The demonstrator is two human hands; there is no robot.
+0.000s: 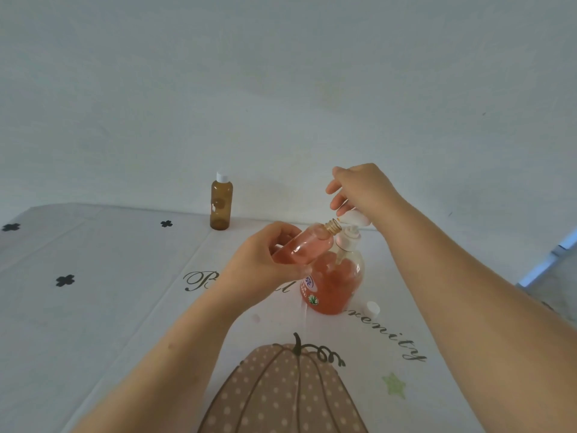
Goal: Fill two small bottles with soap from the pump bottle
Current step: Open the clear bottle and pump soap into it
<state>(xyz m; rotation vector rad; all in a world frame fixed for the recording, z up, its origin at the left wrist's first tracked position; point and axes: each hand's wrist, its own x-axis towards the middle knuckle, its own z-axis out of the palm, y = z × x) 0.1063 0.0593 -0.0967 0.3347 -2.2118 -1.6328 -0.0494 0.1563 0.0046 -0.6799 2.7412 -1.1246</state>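
The left grip point(265, 257) is curled round the small bottle point(304, 246), pinching its body between thumb and fingers. It tips the bottle so the open threaded neck points up toward 1 o'clock, right under the spout, most likely so that pumped soap drops straight in and does not run down the outside. The right grip point(359, 189) comes in from 4 o'clock with its fingers bent over the white pump head point(352, 217), pressing on it from above. The pump bottle point(337, 285) stands upright on the surface point(109, 292), just behind and below the tilted bottle, so neither grip has to steady it. The small bottle is clear, and pink-orange soap lies along most of its length, so it looks close to full. The pump bottle shows the same soap, bubbly near the top. A loose white cap point(372, 308) lies at 4 o'clock of the pump bottle, just beside its base, probably set close for recapping. The second small bottle point(221, 204), amber with a white cap on, stands apart at 10 o'clock near the far edge. Whether it holds soap cannot be told through the dark plastic.
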